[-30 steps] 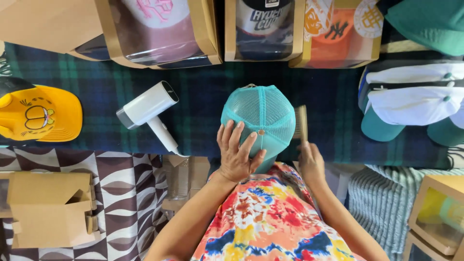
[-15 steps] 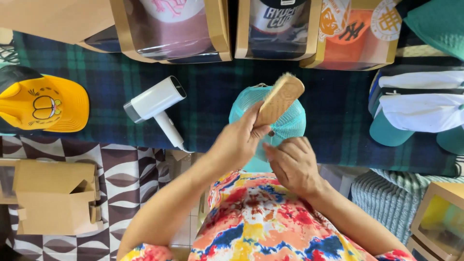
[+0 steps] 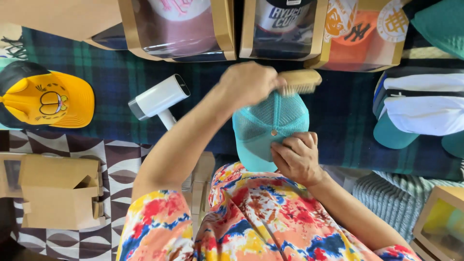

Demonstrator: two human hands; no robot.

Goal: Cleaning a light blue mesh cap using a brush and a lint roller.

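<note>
A teal mesh-backed cap (image 3: 268,126) sits upright on the dark plaid blanket (image 3: 116,82) in front of me. My left hand (image 3: 246,84) grips a wooden bristle brush (image 3: 299,81), holding it bristles-down against the far top of the cap's mesh. My right hand (image 3: 296,157) pinches the cap's near right side, by the brim, holding it steady.
A white handheld steamer (image 3: 159,100) lies left of the cap. A yellow cartoon cap (image 3: 46,100) is at far left, white and teal caps (image 3: 420,108) at right. Windowed cardboard cap boxes (image 3: 179,29) line the far edge. A folded cardboard box (image 3: 58,198) lies on patterned floor.
The brush passed from my right hand to my left. My left hand left the cap and reached over its far side; my right hand took hold of the cap's near side.
</note>
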